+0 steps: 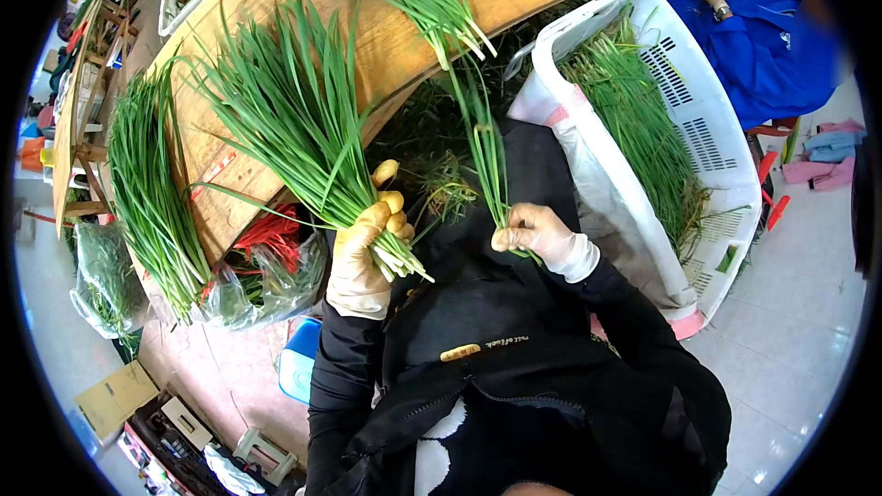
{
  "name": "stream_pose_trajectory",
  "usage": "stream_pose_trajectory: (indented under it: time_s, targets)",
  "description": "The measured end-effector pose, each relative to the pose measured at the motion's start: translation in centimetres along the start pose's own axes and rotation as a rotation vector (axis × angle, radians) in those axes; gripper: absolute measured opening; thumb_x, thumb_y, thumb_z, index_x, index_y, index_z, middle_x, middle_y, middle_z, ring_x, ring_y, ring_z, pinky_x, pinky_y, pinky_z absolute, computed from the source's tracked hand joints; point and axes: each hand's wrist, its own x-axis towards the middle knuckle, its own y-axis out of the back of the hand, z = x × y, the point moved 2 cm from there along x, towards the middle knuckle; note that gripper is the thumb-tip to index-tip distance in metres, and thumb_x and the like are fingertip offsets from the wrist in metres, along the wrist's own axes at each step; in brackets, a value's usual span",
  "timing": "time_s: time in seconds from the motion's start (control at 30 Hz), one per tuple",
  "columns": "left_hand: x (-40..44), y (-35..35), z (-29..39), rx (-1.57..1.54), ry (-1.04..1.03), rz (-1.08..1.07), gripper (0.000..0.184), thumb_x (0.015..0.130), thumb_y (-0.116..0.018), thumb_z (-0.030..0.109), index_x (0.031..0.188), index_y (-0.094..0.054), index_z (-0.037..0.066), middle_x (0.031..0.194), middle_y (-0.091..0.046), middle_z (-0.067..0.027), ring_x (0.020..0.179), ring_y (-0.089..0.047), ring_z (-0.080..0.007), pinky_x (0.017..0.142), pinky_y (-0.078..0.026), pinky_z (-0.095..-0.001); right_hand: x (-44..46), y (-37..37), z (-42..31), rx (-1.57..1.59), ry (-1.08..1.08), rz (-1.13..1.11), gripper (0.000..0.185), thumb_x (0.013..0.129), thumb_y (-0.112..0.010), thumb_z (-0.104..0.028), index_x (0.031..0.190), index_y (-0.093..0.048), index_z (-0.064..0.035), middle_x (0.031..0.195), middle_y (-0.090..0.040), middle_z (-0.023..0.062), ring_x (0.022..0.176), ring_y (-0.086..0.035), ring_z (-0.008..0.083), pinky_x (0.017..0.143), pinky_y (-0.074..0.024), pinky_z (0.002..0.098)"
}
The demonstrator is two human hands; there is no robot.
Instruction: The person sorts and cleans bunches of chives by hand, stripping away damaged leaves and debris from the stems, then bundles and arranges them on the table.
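My left hand (366, 248), in a pale glove, is closed around the pale stem ends of a thick bunch of garlic chives (294, 119); the green leaves fan up over the wooden table. In front of my dark apron, my right hand (542, 241), also gloved, pinches a few loose chive stalks (487, 147) by their lower ends, with the leaves pointing up. A smaller chive bundle (418, 0) lies on the table above them. Another long bundle (152, 184) lies at the table's left end, its stems hanging past the edge.
A white plastic basket (703, 129) on my right holds a pile of chives (634, 119). Beyond it, a co-worker in a blue jacket (772, 46) handles more greens. The wooden table (243, 0) curves ahead. Plastic bags, one with red ties (274, 241), hang beneath its left end.
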Motion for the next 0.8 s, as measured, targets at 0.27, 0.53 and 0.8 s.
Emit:
stream_pose_trajectory:
  time_s: [0.27, 0.53, 0.8]
  targets:
    - [-0.2, 1.2, 0.4, -0.059, 0.004, -0.063, 0.064, 0.074, -0.065, 0.015, 0.126, -0.032, 0.0, 0.077, -0.047, 0.0001, 0.062, -0.042, -0.0075, 0.061, -0.037, -0.0219, -0.3, 2.0, 1.0, -0.159, -0.257, -0.323, 0.034, 0.087, -0.048, -0.036, 0.082, -0.058, -0.0043, 0.072, -0.059, 0.0016, 0.061, -0.052, 0.0067, 0.054, -0.0391, 0.0183]
    - [-0.8, 1.9, 0.8, -0.104, -0.002, -0.196, 0.061, 0.078, -0.061, 0.012, 0.128, -0.028, -0.001, 0.078, -0.044, 0.0016, 0.062, -0.041, -0.004, 0.058, -0.038, -0.0167, 1.6, 4.0, -2.2, -0.3, -0.13, 0.101, 0.021, 0.075, -0.067, -0.016, 0.068, -0.049, -0.007, 0.066, -0.06, 0.0045, 0.054, -0.05, 0.0066, 0.047, -0.037, 0.0187]
    - [-0.8, 2.2, 0.8, -0.115, 0.012, -0.136, 0.068, 0.073, -0.066, 0.016, 0.128, -0.029, -0.001, 0.074, -0.047, -0.0004, 0.058, -0.042, -0.0072, 0.056, -0.035, -0.0208, 1.5, 3.3, -4.0, -0.249, -0.031, 0.013, 0.029, 0.083, -0.055, -0.03, 0.078, -0.062, -0.0034, 0.067, -0.061, 0.0039, 0.051, -0.049, 0.005, 0.046, -0.0378, 0.0179]
